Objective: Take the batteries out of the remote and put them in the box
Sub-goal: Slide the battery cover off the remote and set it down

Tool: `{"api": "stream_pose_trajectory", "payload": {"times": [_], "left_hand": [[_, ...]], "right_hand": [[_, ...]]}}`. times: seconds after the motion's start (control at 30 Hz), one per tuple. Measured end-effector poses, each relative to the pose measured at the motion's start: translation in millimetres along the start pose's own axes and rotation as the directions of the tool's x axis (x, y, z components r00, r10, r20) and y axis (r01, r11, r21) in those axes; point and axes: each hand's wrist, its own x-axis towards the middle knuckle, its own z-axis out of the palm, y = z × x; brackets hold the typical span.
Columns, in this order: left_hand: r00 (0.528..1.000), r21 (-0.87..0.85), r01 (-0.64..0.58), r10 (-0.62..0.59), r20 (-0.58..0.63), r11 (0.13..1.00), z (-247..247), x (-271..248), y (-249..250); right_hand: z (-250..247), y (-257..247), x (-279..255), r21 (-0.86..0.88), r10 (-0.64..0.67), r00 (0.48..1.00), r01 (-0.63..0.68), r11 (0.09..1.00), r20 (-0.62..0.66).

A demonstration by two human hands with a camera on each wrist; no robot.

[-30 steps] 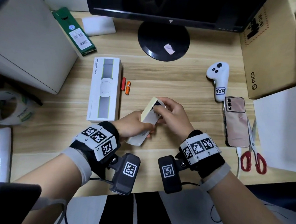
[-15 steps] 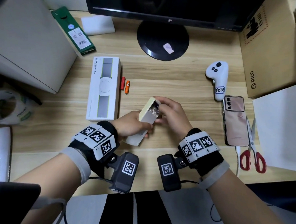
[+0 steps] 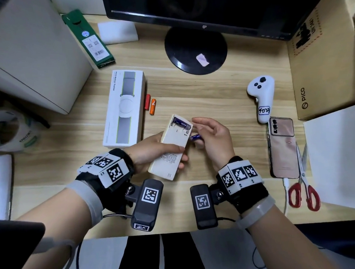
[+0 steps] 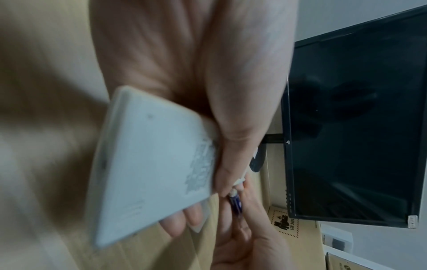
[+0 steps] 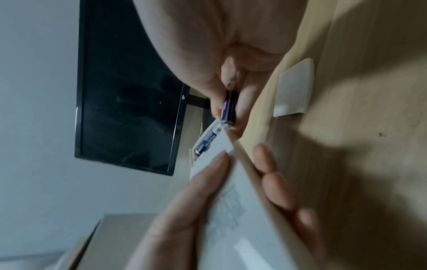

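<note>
My left hand (image 3: 150, 150) grips a cream remote (image 3: 173, 147) above the desk, back side up and compartment end pointing away from me. Its battery compartment is open, and one purple battery (image 3: 181, 122) lies inside. My right hand (image 3: 208, 132) pinches a second purple battery (image 3: 195, 136) just off the remote's right edge. In the right wrist view that pinched battery (image 5: 228, 107) nearly touches the remote's corner (image 5: 231, 210). The remote's cover (image 5: 293, 89) lies on the desk under my right hand. A long white box (image 3: 124, 108) lies closed to the left, with a red battery (image 3: 148, 102) and an orange battery (image 3: 153, 106) beside it.
A monitor stand (image 3: 195, 49) sits behind the hands. To the right are a white controller (image 3: 262, 95), a phone (image 3: 282, 147), red scissors (image 3: 302, 181) and a cardboard box (image 3: 322, 54). A green box (image 3: 88, 38) and a tape roll (image 3: 7, 131) lie to the left.
The left hand has turned the remote so that its open compartment faces up. The right hand has come away to the right with one purple battery between its fingers.
</note>
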Motion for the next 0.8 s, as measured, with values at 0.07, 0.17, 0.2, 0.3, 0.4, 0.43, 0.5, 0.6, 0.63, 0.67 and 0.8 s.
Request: {"api": "stream_pose_trajectory", "payload": {"times": [0.07, 0.17, 0.2, 0.3, 0.4, 0.43, 0.5, 0.6, 0.63, 0.67, 0.8], "left_hand": [[1.000, -0.017, -0.003, 0.004, 0.028, 1.000, -2, -1, 0], [0.998, 0.024, -0.003, 0.001, 0.065, 1.000, -4, 0, -1], [0.997, 0.038, -0.003, 0.000, 0.072, 0.999, -4, 0, -1], [0.993, 0.143, -0.031, 0.014, 0.119, 0.989, -5, -1, 1], [0.997, 0.124, -0.074, 0.069, 0.040, 0.990, -7, -1, 8], [0.996, 0.031, -0.081, 0.082, -0.026, 0.996, -8, 0, 11], [0.985, -0.219, -0.113, 0.080, -0.152, 0.969, -12, 1, 20], [0.968, -0.437, -0.187, 0.089, -0.234, 0.880, -18, 1, 30], [0.968, -0.423, -0.192, 0.100, -0.230, 0.885, -16, 1, 32], [0.968, -0.363, -0.194, 0.118, -0.220, 0.911, -11, 2, 33], [0.955, -0.163, -0.279, 0.255, -0.153, 0.946, 13, 11, 24]], "right_hand": [[-7, 1, 5, 0.022, 0.031, 0.997, -0.030, 0.999, -0.073], [-15, 0, 11, -0.059, 0.093, 0.990, -0.100, 0.993, -0.107], [-16, 0, 13, -0.141, 0.079, 0.994, -0.089, 0.986, -0.075], [-15, -5, 14, -0.398, 0.008, 0.996, 0.029, 0.917, 0.092], [-21, -12, 15, -0.470, 0.014, 0.988, 0.061, 0.880, 0.156], [-24, -15, 15, -0.462, 0.039, 0.985, 0.044, 0.886, 0.169], [-29, -19, 12, -0.425, 0.116, 0.979, -0.034, 0.904, 0.170], [-31, -19, 7, -0.224, 0.238, 0.942, -0.186, 0.957, 0.236], [-28, -19, 5, -0.168, 0.263, 0.922, -0.222, 0.961, 0.285], [-25, -18, 3, -0.140, 0.277, 0.900, -0.244, 0.960, 0.335], [-10, -17, -8, -0.056, 0.280, 0.828, -0.290, 0.955, 0.486]]}}
